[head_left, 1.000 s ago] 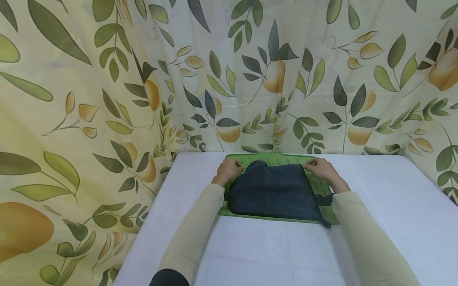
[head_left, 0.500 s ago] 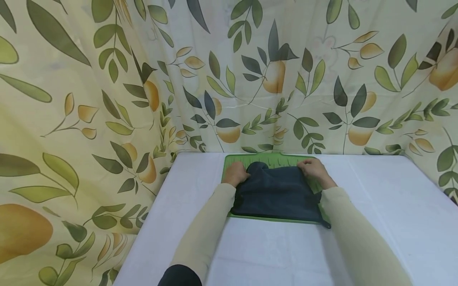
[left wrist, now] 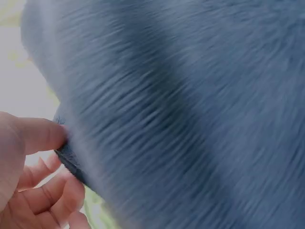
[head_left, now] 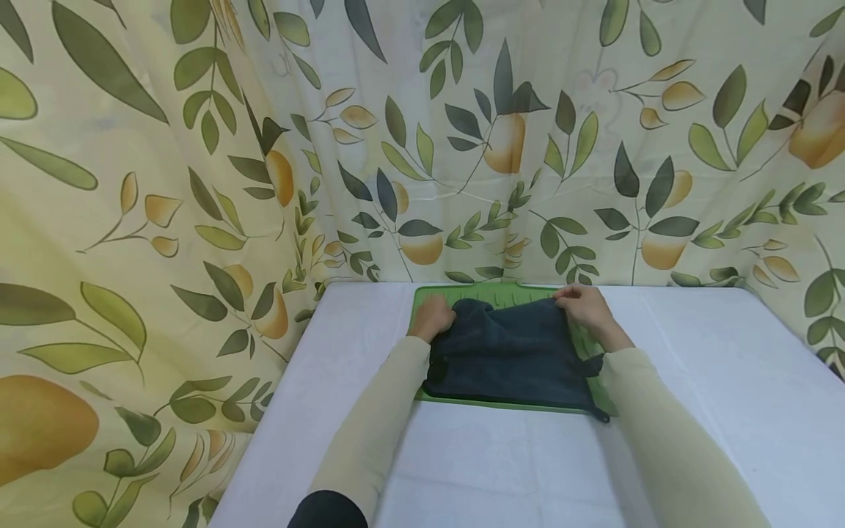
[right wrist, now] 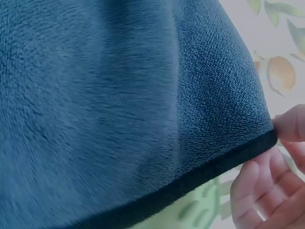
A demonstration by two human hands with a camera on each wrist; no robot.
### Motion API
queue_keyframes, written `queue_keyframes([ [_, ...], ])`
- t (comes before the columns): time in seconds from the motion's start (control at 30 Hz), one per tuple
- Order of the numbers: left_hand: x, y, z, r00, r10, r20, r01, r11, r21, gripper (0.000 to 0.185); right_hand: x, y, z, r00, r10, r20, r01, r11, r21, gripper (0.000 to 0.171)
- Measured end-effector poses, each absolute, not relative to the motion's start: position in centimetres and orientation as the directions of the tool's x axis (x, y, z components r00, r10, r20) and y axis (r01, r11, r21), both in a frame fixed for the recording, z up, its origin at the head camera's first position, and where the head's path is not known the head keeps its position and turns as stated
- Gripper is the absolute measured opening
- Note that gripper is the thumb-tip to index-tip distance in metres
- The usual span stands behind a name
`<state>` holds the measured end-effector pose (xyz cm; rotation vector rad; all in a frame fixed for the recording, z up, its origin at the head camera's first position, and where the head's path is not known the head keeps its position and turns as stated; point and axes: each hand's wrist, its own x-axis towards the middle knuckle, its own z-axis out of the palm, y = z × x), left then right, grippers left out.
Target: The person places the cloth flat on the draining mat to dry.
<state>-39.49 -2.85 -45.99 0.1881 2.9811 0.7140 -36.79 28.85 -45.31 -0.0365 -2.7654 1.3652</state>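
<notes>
Dark navy fleece, a small towel [head_left: 511, 352] with a stitched darker hem, lies spread over my green silicone mat [head_left: 429, 297] at the far middle of the white surface [head_left: 726, 381], close to the leaf-and-fruit curtain [head_left: 198, 183] behind it. Its long axis runs left to right across me, from one hand to the other, and the near edge lies flat along the mat's front rim, with a thin dark loop or tail trailing off the near right corner.

My left hand [head_left: 432, 317] is at the far left corner of the towel; in the left wrist view the thumb [left wrist: 35, 133] presses onto the hem from above with the other fingers curled under it, so the fingers are clamped on the cloth's edge. My right hand [head_left: 584, 306] is at the far right corner; in the right wrist view the fingers [right wrist: 257, 191] lie loosely curled below the hem and a fingertip at the frame's edge meets the corner, so it looks like a pinch there too, though the contact is partly cut off.

Both far corners are lifted a little off the mat, and the cloth hangs in a soft sag between my hands, bunched slightly by the left one. From my fingers the body of the towel lies toward me and downward. Neither hand is nearer than the other; each has its own corner.

No brand, label or writing can be read on the towel, mat or curtain.
</notes>
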Motion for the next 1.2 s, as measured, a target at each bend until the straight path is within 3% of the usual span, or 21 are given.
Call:
queue_keyframes([
  [0.2, -39.7, -4.6, -44.5, -0.996, 0.085, -0.001, 0.072, 0.85, 0.522, 0.051, -35.9, 29.2, -43.7, -0.992, 0.061, 0.109, -0.049, 0.609, -0.792, 0.025],
  [0.4, -39.2, -5.9, -44.1, -0.997, 0.08, 0.009, 0.072, 0.837, 0.542, 0.008, -34.6, 29.7, -43.2, -0.996, 0.039, 0.075, -0.033, 0.638, -0.769, 0.03],
  [0.47, -38.8, -6.2, -44.2, -0.994, 0.108, -0.021, 0.08, 0.839, 0.538, 0.004, -34.3, 30.0, -43.6, -1.0, 0.019, 0.025, -0.007, 0.648, -0.762, 0.032],
  [0.6, -38.2, -6.9, -44.5, -0.979, 0.172, -0.106, 0.089, 0.837, 0.54, 0.007, -33.8, 30.8, -44.5, -0.993, -0.049, -0.104, 0.045, 0.666, -0.745, 0.033],
  [0.8, -38.0, -7.1, -45.0, -0.951, 0.228, -0.208, 0.077, 0.828, 0.556, 0.015, -33.6, 31.4, -45.6, -0.954, -0.151, -0.26, 0.094, 0.671, -0.735, 0.019],
  [0.97, -38.7, -6.8, -45.6, -0.961, 0.173, -0.215, 0.025, 0.83, 0.557, 0.049, -33.9, 31.3, -45.9, -0.956, -0.089, -0.279, 0.15, 0.668, -0.729, 0.023],
  [1.2, -39.5, -6.4, -46.7, -0.984, 0.087, -0.157, -0.021, 0.811, 0.584, 0.057, -34.4, 30.9, -46.0, -0.943, -0.041, -0.329, 0.231, 0.631, -0.74, 0.033],
])
